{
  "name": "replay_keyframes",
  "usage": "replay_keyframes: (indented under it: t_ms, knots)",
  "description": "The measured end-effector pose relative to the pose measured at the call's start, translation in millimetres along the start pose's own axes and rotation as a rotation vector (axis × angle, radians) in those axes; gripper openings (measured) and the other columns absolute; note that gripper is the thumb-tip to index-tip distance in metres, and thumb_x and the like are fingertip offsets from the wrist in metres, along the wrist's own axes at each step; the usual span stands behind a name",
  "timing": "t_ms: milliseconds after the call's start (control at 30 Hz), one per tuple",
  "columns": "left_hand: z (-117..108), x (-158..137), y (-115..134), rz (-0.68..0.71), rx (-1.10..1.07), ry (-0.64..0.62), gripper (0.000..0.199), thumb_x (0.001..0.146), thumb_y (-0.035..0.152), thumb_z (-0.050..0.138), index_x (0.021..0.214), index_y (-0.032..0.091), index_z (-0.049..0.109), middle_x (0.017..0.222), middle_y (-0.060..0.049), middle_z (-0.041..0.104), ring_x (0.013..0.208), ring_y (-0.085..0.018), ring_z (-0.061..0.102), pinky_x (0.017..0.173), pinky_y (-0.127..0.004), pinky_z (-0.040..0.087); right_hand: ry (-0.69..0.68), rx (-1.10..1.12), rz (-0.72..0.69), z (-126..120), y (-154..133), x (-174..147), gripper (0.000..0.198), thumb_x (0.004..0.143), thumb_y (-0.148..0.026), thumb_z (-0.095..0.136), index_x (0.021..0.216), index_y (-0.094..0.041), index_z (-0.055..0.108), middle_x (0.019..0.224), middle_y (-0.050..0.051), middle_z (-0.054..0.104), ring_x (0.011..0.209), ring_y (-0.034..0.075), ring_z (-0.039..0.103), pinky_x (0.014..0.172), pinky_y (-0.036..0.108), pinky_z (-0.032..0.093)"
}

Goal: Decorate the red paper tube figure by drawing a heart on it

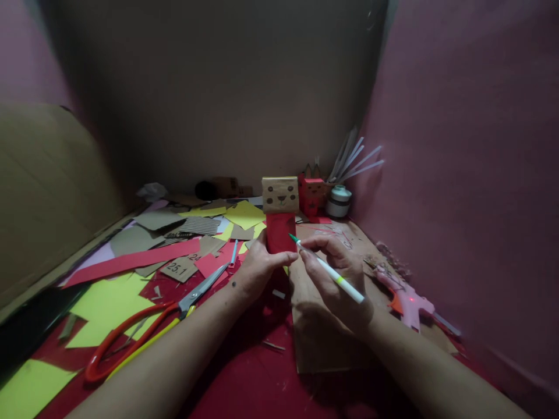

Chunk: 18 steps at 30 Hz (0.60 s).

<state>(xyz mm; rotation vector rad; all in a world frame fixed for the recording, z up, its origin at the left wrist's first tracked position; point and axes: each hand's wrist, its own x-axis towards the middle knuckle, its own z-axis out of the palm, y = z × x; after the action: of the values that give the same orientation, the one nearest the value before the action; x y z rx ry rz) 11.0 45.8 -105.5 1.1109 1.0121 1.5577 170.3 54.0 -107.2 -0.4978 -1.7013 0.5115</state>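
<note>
Red cardboard-headed figure [280, 206] | upright, left of the jar [339, 202] | left hand [262, 263]: fingers closed around its lower end | right hand [338, 298]: fingers pinched on white marker [346, 286], green tip [293, 238] at the red front, contact unclear

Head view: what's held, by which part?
Left hand: red paper figure with brown cardboard head, by lower body. Right hand: white green-tipped pen, near tip.

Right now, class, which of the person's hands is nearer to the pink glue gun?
Right. The right hand, gripping a white pen, is left of the pink glue gun without touching; the left hand, holding a red figure, is farther left.
</note>
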Motion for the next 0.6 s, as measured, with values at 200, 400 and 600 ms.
replay_keyframes:
  t_ms: [200,400,600]
  knots:
    - [1.8,-1.9,0.3,0.036,0.059,0.022,0.045,0.061,0.021,0.088,0.102,0.02,0.07,0.093,-0.006,0.076,0.079,-0.022,0.067,0.073,-0.033,0.052,-0.008,-0.055,-0.016,1.0,-1.8,3.8,0.008,0.093,-0.019,0.064,0.098,-0.024,0.068,0.084,0.0,0.071,0.077,0.016,0.067,0.072,0.031,0.056]
    - [-0.2,1.5,-2.2,0.051,0.063,0.029,0.038,0.061,0.019,0.087,0.096,0.02,0.071,0.087,-0.004,0.073,0.073,-0.02,0.063,0.071,-0.033,0.051,-0.106,-0.101,-0.042,-1.4,-8.8,5.6,0.008,0.095,-0.018,0.061,0.091,-0.022,0.067,0.079,0.0,0.069,0.07,0.015,0.064,0.068,0.03,0.053]
    - [1.9,-0.2,0.4,0.085,0.046,0.017,0.04,0.06,0.017,0.087,0.098,0.02,0.073,0.084,-0.005,0.073,0.074,-0.022,0.064,0.071,-0.035,0.051,-0.064,-0.092,-0.026,-2.2,-7.0,3.9,0.008,0.094,-0.017,0.062,0.093,-0.023,0.067,0.08,-0.001,0.068,0.072,0.014,0.064,0.069,0.029,0.053]
